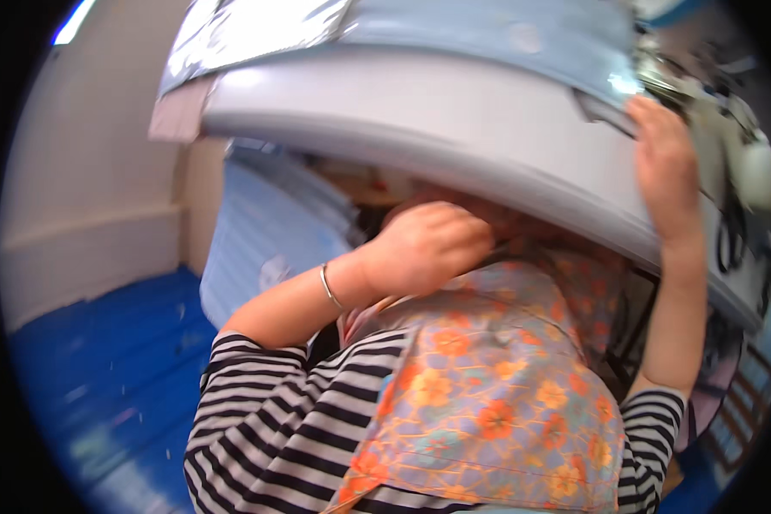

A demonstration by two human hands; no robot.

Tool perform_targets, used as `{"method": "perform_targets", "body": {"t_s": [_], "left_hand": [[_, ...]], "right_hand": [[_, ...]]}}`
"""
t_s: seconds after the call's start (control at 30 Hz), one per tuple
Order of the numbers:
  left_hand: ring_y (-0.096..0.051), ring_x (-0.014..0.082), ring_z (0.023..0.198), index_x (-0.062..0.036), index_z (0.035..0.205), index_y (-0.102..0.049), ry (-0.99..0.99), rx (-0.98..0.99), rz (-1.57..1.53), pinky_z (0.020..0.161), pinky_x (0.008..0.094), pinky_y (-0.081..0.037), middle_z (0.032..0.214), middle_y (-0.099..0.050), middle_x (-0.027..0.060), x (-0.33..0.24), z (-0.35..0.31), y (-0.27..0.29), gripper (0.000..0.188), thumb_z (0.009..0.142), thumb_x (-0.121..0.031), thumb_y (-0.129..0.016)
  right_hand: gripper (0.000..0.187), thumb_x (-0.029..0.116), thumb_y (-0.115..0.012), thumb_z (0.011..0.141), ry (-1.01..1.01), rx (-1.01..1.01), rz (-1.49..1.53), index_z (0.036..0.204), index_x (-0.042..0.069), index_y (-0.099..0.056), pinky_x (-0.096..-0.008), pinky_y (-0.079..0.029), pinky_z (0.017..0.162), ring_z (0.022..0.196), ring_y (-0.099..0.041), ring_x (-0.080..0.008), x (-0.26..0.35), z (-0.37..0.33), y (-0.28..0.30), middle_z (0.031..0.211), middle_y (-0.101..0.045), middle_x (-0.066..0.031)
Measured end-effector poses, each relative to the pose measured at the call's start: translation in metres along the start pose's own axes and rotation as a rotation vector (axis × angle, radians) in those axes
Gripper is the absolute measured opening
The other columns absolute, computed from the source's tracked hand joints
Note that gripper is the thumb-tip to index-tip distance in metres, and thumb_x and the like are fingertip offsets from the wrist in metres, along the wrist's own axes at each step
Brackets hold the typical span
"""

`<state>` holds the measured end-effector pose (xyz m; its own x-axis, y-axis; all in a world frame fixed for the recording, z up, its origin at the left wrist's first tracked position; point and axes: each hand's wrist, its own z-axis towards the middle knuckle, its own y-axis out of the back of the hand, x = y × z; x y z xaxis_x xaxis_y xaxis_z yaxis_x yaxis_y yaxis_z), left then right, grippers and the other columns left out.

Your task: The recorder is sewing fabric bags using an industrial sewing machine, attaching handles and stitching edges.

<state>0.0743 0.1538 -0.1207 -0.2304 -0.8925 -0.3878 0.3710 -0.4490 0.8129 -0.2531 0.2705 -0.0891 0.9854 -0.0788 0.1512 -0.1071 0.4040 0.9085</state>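
My left hand (pixel 433 247), with a bracelet on its wrist, is curled closed in front of my floral apron (pixel 497 385), just below the table's front edge. What its fingers hold, if anything, is hidden. My right hand (pixel 666 167) is raised to the right part of the white table (pixel 420 103). Its fingers lie fairly straight at the right end of a light blue fabric piece (pixel 480 26), and I see nothing gripped in them. The fabric stretches across the far side of the tabletop, with shiny clear plastic (pixel 257 34) at its left.
Another light blue piece (pixel 270 231) hangs below the table's left end. A pinkish cloth (pixel 180 111) lies over the left corner. Blurred machine parts (pixel 668 73) and dark scissor-like handles (pixel 732 236) are at the right. The floor (pixel 120 385) is blue, beside a pale wall (pixel 94 154).
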Motion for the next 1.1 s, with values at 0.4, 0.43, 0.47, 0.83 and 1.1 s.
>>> {"method": "perform_targets", "body": {"t_s": [0.4, 0.43, 0.47, 0.83, 1.1], "left_hand": [[-0.053, 0.0311, 0.122, -0.0077, 0.113, -0.065, 0.602, 0.495, 0.164, 0.108, 0.0486, -0.04, 0.116, -0.064, 0.0093, -0.002, -0.147, 0.077, 0.04, 0.073, -0.006, -0.072], [-0.053, 0.0297, 0.123, -0.0084, 0.108, -0.067, 0.519, 0.53, 0.242, 0.109, 0.0485, -0.04, 0.113, -0.065, 0.008, -0.002, -0.148, 0.072, 0.036, 0.072, -0.007, -0.072], [-0.053, 0.0297, 0.123, -0.0084, 0.108, -0.067, 0.514, 0.526, 0.244, 0.109, 0.0485, -0.04, 0.113, -0.065, 0.008, 0.0, -0.151, 0.068, 0.036, 0.072, -0.007, -0.072], [-0.063, 0.0278, 0.109, -0.0068, 0.104, -0.071, 0.44, 0.222, 0.495, 0.101, 0.0471, -0.049, 0.116, -0.067, 0.0109, 0.018, -0.165, 0.077, 0.026, 0.079, -0.003, -0.065], [-0.063, 0.032, 0.106, -0.0067, 0.115, -0.066, 0.445, 0.406, 0.326, 0.106, 0.0497, -0.045, 0.111, -0.065, 0.0126, 0.026, -0.134, 0.084, 0.043, 0.072, -0.01, -0.074]], "right_hand": [[0.037, 0.001, -0.05, 0.097, -0.036, 0.027, -0.14, 0.132, 0.007, -0.06, -0.0367, -0.045, 0.105, 0.126, -0.056, -0.0252, -0.009, 0.007, -0.017, 0.135, -0.06, -0.0078], [0.037, 0.001, -0.05, 0.097, -0.043, 0.026, -0.127, 0.132, 0.007, -0.06, -0.0368, -0.044, 0.105, 0.126, -0.056, -0.025, -0.008, 0.007, -0.018, 0.135, -0.06, -0.0079], [0.037, 0.001, -0.05, 0.097, -0.044, 0.022, -0.132, 0.132, 0.007, -0.06, -0.0368, -0.044, 0.105, 0.126, -0.056, -0.025, -0.008, 0.008, -0.018, 0.135, -0.06, -0.0079], [0.031, 0.0, -0.055, 0.089, 0.018, -0.088, -0.11, 0.12, 0.002, -0.064, -0.0402, -0.046, 0.104, 0.119, -0.057, -0.0301, 0.004, 0.012, -0.019, 0.124, -0.064, -0.0115], [0.027, 0.001, -0.058, 0.089, -0.032, -0.163, 0.034, 0.114, 0.002, -0.067, -0.0399, -0.049, 0.099, 0.113, -0.06, -0.0311, 0.011, -0.002, -0.016, 0.12, -0.065, -0.0122]]}}
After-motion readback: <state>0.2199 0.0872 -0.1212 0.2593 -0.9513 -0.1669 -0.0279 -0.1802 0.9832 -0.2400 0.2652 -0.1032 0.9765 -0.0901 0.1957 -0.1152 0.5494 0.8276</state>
